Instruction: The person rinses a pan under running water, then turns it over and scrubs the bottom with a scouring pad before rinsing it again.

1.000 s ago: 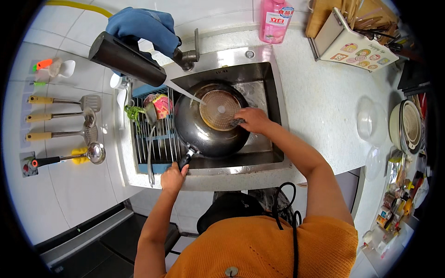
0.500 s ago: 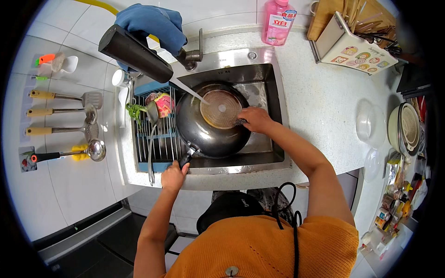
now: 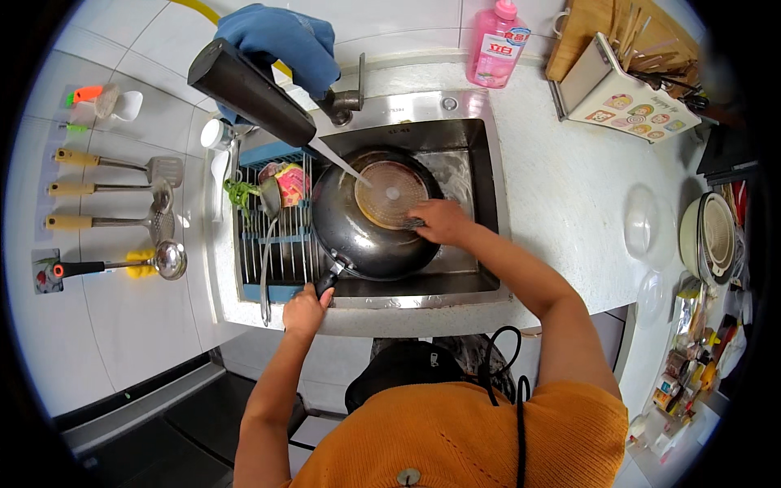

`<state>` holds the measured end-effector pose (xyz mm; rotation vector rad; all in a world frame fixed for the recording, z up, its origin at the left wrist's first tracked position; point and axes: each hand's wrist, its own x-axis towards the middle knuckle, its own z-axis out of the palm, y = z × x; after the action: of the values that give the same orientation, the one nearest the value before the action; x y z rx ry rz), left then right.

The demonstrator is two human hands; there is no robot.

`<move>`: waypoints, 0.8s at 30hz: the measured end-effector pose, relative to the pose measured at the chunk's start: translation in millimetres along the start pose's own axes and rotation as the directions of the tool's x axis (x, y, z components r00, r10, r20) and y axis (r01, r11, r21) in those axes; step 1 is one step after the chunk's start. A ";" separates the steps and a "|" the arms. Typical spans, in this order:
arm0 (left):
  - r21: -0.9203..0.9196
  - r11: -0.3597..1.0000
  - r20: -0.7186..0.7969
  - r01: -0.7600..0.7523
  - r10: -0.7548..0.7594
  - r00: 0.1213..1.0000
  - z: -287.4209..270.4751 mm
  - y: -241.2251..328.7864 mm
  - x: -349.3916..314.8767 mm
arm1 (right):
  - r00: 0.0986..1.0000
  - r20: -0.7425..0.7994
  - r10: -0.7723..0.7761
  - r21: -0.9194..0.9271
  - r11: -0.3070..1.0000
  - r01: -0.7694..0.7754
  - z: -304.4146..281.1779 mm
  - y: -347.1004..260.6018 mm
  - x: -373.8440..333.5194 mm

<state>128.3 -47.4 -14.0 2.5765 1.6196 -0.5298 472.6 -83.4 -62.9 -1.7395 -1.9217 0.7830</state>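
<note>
A dark frying pan [image 3: 342,220] lies bottom up in the steel sink [image 3: 476,272], its round brownish base plate facing me. My left hand [image 3: 304,312] is closed around the pan's black handle [image 3: 328,279] at the sink's front edge. On the right edge of the base, my right hand [image 3: 443,221] presses a small dark scouring pad [image 3: 416,222], mostly covered by the fingers. Water [image 3: 338,162] runs from the black faucet [image 3: 252,93] onto the upturned base.
Left of the pan, a blue-framed drying rack [image 3: 272,291] bears a ladle [image 3: 267,252], greens and a colourful packet. Utensils hang on the left wall. A pink detergent bottle [image 3: 498,49] and a utensil holder [image 3: 622,98] stand at the back. Nested bowls [image 3: 691,232] sit far right.
My right hand with the scouring pad has shifted slightly down and left along the edge of the base plate. My left hand keeps its hold on the handle.
</note>
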 end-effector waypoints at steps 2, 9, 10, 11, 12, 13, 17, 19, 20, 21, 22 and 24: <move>0.005 1.000 -0.002 -0.009 0.009 1.000 1.2 -0.4 -1.9 | 1.000 -0.024 0.007 0.051 0.999 -0.006 7.4 -22.1 15.6; -0.022 1.000 -0.025 -0.014 0.013 1.000 4.1 1.4 0.5 | 0.969 -0.082 0.234 0.182 0.959 -0.216 8.7 -71.1 85.6; -0.033 0.999 -0.024 -0.007 0.006 1.000 3.7 1.5 0.6 | 0.965 -0.080 0.250 0.179 0.956 -0.233 7.7 -71.9 87.4; -0.014 1.000 -0.007 0.003 -0.003 1.000 2.0 0.3 -0.6 | 0.960 -0.082 0.266 0.147 0.956 -0.253 8.3 -70.7 82.0; -0.013 1.000 -0.005 0.003 -0.003 1.000 0.7 -0.3 0.1 | 0.956 -0.085 0.281 0.106 0.957 -0.271 8.9 -66.7 69.3; -0.013 1.000 0.001 0.001 -0.001 1.000 0.1 -0.7 -0.3 | 0.950 -0.088 0.299 0.065 0.954 -0.294 10.3 -62.2 55.2; -0.027 1.000 0.010 -0.016 0.017 1.000 4.3 -2.2 -0.1 | 0.934 -0.035 0.355 0.084 0.933 -0.351 15.4 -46.1 25.3; -0.022 0.999 -0.009 -0.026 0.025 1.000 5.4 -2.2 0.3 | 0.921 0.074 0.382 0.080 0.919 -0.387 1.1 -61.9 37.4; -0.015 1.000 -0.016 -0.026 0.026 1.000 4.9 -3.2 -0.8 | 0.925 0.058 0.376 0.080 0.922 -0.379 4.7 -62.6 49.5; -0.024 0.999 -0.027 -0.028 0.027 0.999 4.8 -2.3 -0.5 | 0.926 0.038 0.375 0.079 0.923 -0.377 9.6 -59.8 63.4; -0.031 0.999 -0.035 -0.030 0.029 0.999 5.6 -1.8 -0.2 | 0.926 0.021 0.376 0.081 0.923 -0.377 11.1 -60.9 75.0; -0.031 0.999 -0.024 -0.026 0.025 0.999 5.3 -2.0 0.9 | 0.905 -0.020 0.424 0.130 0.899 -0.418 4.6 -66.7 95.3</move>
<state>125.6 -46.9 -19.0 2.5870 1.5862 -0.4697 408.2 6.9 -27.5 -2.1046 -1.4420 0.9743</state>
